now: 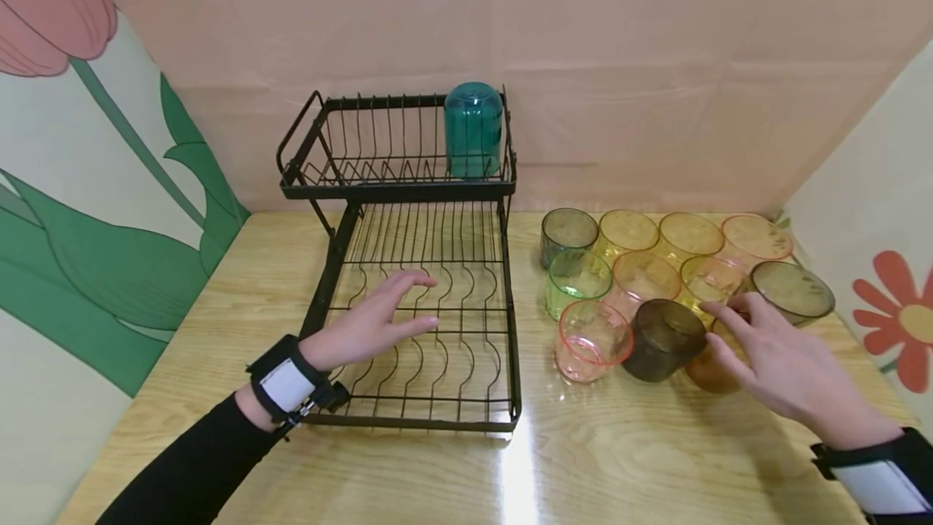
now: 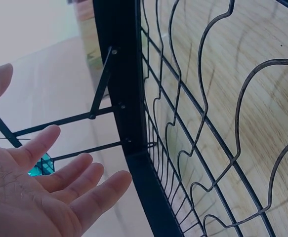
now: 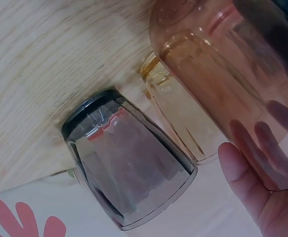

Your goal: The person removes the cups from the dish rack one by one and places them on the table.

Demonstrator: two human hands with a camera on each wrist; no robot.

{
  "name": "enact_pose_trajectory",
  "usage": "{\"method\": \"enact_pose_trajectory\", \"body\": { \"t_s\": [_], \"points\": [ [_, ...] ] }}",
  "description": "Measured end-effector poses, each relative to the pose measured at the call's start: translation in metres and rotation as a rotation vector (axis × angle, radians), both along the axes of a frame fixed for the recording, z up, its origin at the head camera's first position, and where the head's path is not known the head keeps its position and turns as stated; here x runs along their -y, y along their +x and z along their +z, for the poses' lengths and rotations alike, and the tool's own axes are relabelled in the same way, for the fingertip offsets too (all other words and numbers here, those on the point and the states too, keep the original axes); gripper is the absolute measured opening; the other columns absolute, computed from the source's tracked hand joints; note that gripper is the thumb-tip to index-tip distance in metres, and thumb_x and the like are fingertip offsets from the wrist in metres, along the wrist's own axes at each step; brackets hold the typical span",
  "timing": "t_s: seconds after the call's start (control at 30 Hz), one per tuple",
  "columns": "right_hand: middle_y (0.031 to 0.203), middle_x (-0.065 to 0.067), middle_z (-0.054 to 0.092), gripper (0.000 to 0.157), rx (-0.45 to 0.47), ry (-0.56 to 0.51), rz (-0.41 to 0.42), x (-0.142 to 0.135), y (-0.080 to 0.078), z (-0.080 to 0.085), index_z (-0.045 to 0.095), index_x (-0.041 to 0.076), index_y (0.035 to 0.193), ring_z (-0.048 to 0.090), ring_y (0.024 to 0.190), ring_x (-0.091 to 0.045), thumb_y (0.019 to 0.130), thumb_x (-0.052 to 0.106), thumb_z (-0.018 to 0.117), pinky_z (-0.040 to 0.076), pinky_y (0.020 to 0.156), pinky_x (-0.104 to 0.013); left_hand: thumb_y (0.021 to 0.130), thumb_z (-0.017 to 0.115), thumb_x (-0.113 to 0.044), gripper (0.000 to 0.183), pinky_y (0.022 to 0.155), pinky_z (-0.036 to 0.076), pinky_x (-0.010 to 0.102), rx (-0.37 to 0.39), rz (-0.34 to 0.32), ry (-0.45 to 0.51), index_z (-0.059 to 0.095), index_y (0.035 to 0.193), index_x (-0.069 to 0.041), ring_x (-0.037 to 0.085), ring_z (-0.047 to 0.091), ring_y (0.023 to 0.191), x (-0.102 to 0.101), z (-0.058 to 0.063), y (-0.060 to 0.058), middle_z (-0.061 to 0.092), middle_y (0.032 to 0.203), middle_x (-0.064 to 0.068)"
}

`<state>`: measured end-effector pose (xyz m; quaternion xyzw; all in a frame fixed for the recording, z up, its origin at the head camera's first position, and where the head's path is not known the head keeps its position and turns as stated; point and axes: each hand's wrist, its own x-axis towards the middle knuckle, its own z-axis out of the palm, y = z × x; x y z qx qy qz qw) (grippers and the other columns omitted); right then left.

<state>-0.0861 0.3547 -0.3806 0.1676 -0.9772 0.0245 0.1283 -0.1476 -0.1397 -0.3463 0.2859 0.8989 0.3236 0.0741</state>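
My right hand (image 1: 783, 363) holds an amber glass (image 1: 710, 369) near its rim, at the front right of a group of coloured glasses. In the right wrist view, the thumb lies at one side of this amber glass (image 3: 203, 64), and other fingers show through its wall. A dark brown glass (image 1: 659, 347) stands beside it. Over the lower tier of a black wire dish rack (image 1: 516, 347), my left hand (image 1: 368, 322) hovers with thumb and fingers spread, holding nothing. A teal glass (image 1: 474, 132) is upside down in the rack's upper tier.
Clear pink (image 1: 592, 347), green (image 1: 578, 286) and yellow glasses (image 1: 692, 235) stand close together right of the rack. A smoky grey glass (image 3: 129, 163) is beside the held one. Behind the wooden table (image 1: 583, 460) rises a pink backdrop (image 1: 619, 63).
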Motion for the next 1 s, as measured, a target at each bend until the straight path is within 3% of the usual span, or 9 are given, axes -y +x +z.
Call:
{"method": "enact_pose_trajectory", "body": {
  "t_s": [0.2, 0.47, 0.57, 0.63, 0.73, 0.87, 1.0],
  "points": [
    [0.115, -0.015, 0.039, 0.056, 0.001, 0.002, -0.022, -0.001, 0.000, 0.000, 0.038, 0.019, 0.137, 0.044, 0.091, -0.030, 0.088, 0.042, 0.051, 0.032, 0.040, -0.032, 0.086, 0.050, -0.054, 0.055, 0.098, 0.031, 0.041, 0.010, -0.004, 0.002, 0.037, 0.132, -0.028, 0.015, 0.031, 0.125, 0.000, 0.000, 0.001, 0.035, 0.138, -0.005],
    [0.139, -0.020, 0.027, 0.078, 0.012, 0.030, -0.090, -0.002, 0.000, 0.006, 0.021, 0.026, 0.145, 0.034, 0.110, -0.046, 0.081, 0.056, 0.054, 0.039, 0.040, -0.047, 0.086, 0.049, -0.054, 0.055, 0.098, 0.030, 0.043, 0.016, -0.021, 0.007, 0.035, 0.133, -0.027, 0.018, 0.030, 0.126, 0.001, 0.003, 0.000, 0.034, 0.139, -0.001],
    [0.148, -0.014, 0.016, 0.080, -0.013, 0.026, -0.051, -0.002, -0.002, 0.007, 0.020, 0.024, 0.145, 0.025, 0.124, -0.044, 0.081, 0.055, 0.055, 0.043, 0.059, -0.056, 0.087, 0.051, -0.051, 0.056, 0.099, 0.029, 0.041, 0.007, -0.036, -0.006, 0.034, 0.134, -0.028, 0.016, 0.029, 0.127, -0.001, 0.007, -0.001, 0.032, 0.140, -0.001],
    [0.150, -0.012, 0.013, 0.079, -0.032, 0.023, -0.012, -0.002, -0.004, 0.008, 0.021, 0.022, 0.145, 0.016, 0.131, -0.039, 0.081, 0.052, 0.056, 0.036, 0.081, -0.060, 0.086, 0.052, -0.051, 0.058, 0.098, 0.030, 0.041, -0.009, -0.056, -0.018, 0.032, 0.135, -0.026, 0.017, 0.030, 0.126, -0.003, 0.013, -0.002, 0.031, 0.140, -0.001],
    [0.150, -0.010, 0.011, 0.077, -0.034, 0.011, 0.029, 0.000, -0.006, 0.011, 0.021, 0.020, 0.145, 0.007, 0.135, -0.031, 0.083, 0.050, 0.056, 0.019, 0.097, -0.061, 0.084, 0.052, -0.055, 0.065, 0.098, 0.031, 0.040, -0.077, -0.080, -0.070, 0.031, 0.137, -0.023, 0.018, 0.031, 0.126, -0.008, 0.029, -0.005, 0.029, 0.142, 0.002],
    [0.151, -0.009, 0.011, 0.073, -0.003, -0.041, 0.078, 0.009, -0.005, 0.020, 0.021, 0.020, 0.145, 0.005, 0.136, -0.028, 0.085, 0.044, 0.055, 0.013, 0.102, -0.057, 0.081, 0.048, -0.064, 0.075, 0.093, 0.037, 0.040, -0.240, -0.114, -0.167, 0.031, 0.139, -0.020, 0.022, 0.031, 0.126, -0.017, 0.056, -0.010, 0.029, 0.143, 0.007],
    [0.148, -0.010, 0.019, 0.074, 0.058, -0.106, 0.113, 0.026, -0.004, 0.033, 0.020, 0.024, 0.145, 0.011, 0.134, -0.034, 0.084, 0.043, 0.058, 0.013, 0.102, -0.056, 0.080, 0.047, -0.066, 0.075, 0.071, 0.047, 0.028, -0.426, -0.167, -0.205, 0.036, 0.137, -0.018, 0.020, 0.039, 0.120, -0.028, 0.084, -0.014, 0.036, 0.139, 0.006]
  ]
}}
